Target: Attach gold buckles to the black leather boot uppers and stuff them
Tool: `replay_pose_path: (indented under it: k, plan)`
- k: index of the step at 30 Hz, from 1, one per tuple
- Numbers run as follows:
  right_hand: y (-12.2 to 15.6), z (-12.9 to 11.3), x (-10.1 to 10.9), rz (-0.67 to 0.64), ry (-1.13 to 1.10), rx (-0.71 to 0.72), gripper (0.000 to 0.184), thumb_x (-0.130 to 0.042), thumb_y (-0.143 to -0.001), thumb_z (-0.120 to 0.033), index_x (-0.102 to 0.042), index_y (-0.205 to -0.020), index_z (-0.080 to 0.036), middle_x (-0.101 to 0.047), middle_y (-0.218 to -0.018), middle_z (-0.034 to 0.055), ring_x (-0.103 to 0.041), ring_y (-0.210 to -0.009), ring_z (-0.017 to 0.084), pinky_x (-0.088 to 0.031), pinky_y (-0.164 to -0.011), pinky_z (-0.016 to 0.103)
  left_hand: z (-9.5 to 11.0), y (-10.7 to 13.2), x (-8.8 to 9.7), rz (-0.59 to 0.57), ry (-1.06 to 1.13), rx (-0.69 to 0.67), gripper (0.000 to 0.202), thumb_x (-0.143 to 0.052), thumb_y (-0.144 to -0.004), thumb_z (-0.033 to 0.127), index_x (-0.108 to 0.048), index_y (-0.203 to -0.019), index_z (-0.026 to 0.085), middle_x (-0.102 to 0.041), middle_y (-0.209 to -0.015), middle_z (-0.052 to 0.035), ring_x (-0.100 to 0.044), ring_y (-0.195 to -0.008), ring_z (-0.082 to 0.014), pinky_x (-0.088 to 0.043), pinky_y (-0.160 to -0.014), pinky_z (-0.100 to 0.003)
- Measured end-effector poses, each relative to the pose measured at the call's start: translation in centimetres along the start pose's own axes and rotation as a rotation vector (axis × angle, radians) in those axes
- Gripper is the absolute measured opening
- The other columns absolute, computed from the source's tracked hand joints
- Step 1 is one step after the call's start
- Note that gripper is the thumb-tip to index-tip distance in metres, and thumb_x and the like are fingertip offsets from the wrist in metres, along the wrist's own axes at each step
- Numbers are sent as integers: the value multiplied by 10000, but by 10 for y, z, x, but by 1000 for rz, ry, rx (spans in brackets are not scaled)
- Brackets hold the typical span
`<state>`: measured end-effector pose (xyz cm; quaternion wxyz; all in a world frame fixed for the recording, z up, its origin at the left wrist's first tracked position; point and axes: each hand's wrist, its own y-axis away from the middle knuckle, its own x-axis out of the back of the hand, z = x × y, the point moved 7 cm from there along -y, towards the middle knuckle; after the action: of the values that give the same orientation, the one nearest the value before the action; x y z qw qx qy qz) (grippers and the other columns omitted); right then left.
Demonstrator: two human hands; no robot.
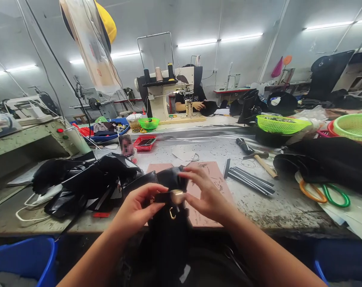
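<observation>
My left hand pinches a short black strap between thumb and fingers, at the near edge of the table. A round gold-coloured fitting, blurred by motion, sits at the strap's right end. Under it hangs a small gold D-shaped ring on a black item that runs down towards my lap. Beside the fitting, my right hand has its fingers apart, the fingertips at the edge of a shiny black leather part. Whether they press on it is blurred.
A pink board lies beneath the work. Black leather pieces are heaped left. To the right are black strips, a hammer and a green basket. Behind a sewing machine sits a co-worker.
</observation>
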<state>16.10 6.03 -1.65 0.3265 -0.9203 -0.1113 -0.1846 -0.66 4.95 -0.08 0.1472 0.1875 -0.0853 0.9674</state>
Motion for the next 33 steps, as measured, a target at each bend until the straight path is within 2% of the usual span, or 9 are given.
replay_pose_path:
  k: [3,5,9,13,20,23,26,29,33]
  plan:
    - [6,31,-2,42,-98,-138,827,-737,-635,-439,-319,-1331,-283,-274,-1412,135,-235,-1322,302,-318,-1009,528,-1,4,0,-6,-11,-31,254,-641,-747,278,-602,-989,213,-636,-811,-16,-590,-728,-149,-466,-628,-217]
    - [7,41,-10,-22,-199,-153,968,-755,-550,-526,-269,-1356,-299,-309,-1401,136,-297,-1294,307,-353,-987,520,-1,6,-1,-34,-48,-56,270,-635,-755,268,-594,-1019,230,-641,-816,-12,-593,-740,-150,-468,-637,-212]
    - [4,33,-2,73,-79,-5,768,-698,-629,-535,-397,-1282,-266,-474,-1242,116,-444,-1174,266,-374,-986,461,3,5,-2,-127,-118,-56,227,-613,-774,264,-622,-995,212,-643,-871,-35,-586,-728,-147,-467,-605,-200]
    - [1,17,7,170,137,170,623,-639,-733,-483,-425,-1262,-234,-516,-1134,115,-495,-1079,250,-425,-933,432,7,3,-6,-278,45,15,280,-618,-767,329,-632,-1010,190,-617,-696,-10,-535,-536,-98,-428,-486,-177]
    - [5,-5,14,229,330,217,603,-584,-729,-572,-476,-1212,-227,-474,-1187,140,-449,-1127,296,-418,-918,501,-2,0,-12,-125,257,242,267,-731,-646,328,-655,-839,162,-688,-783,-48,-631,-718,-178,-477,-623,-232]
    - [14,-44,8,214,293,374,588,-645,-686,-556,-528,-1144,-206,-541,-1000,96,-533,-947,230,-494,-804,389,-3,0,-20,-82,196,225,256,-703,-650,310,-660,-841,144,-678,-741,-39,-613,-674,-170,-459,-596,-230]
    - [18,-77,-11,81,303,501,312,-600,-802,-362,-587,-1061,-188,-569,-858,55,-554,-765,155,-502,-667,275,3,-2,-31,-110,86,149,156,-658,-634,239,-656,-753,139,-665,-695,-22,-604,-692,-185,-458,-616,-244]
    - [14,-82,-20,10,202,475,163,-491,-829,-142,-635,-902,-165,-589,-810,61,-561,-694,134,-491,-609,244,10,-2,-37,-133,58,91,170,-647,-617,209,-633,-774,145,-671,-720,-22,-607,-715,-197,-464,-626,-253]
    - [8,-55,-3,175,-210,221,105,-535,-803,-130,-624,-817,-184,-601,-741,33,-581,-662,125,-493,-568,228,11,0,-34,-106,95,143,228,-624,-713,317,-622,-859,142,-676,-769,-49,-607,-720,-184,-464,-621,-246]
